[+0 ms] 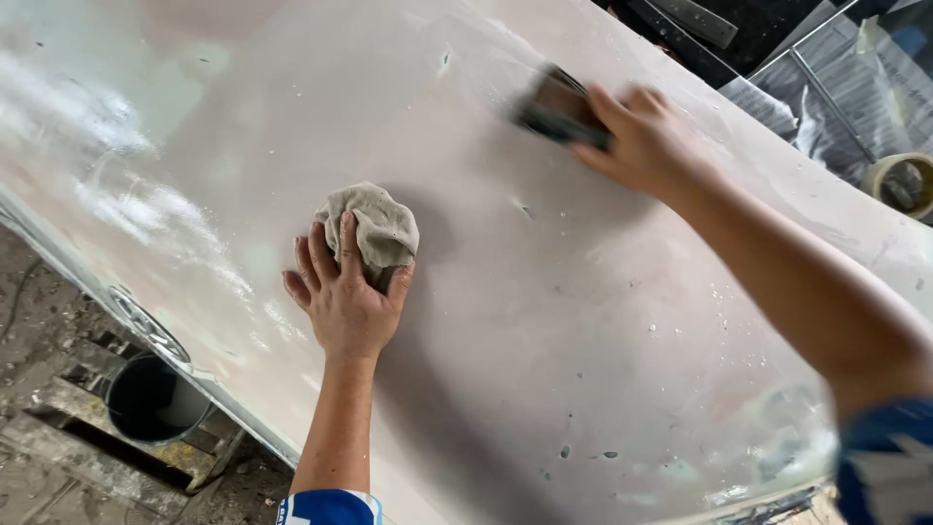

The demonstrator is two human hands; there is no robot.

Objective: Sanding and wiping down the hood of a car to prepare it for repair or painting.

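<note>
A large, pale, gently curved panel (544, 321), looking like sanded vehicle bodywork, fills most of the view and slopes from upper left to lower right. Its surface is dull pinkish-grey, wet and glossy toward the left, with small dark chips and water droplets scattered across the lower right. A crumpled grey cloth (374, 226) rests directly on it near the middle. Farther up, a dark flat sanding block (556, 107) lies against the surface, blurred, so its exact shape is probably rectangular.
</note>
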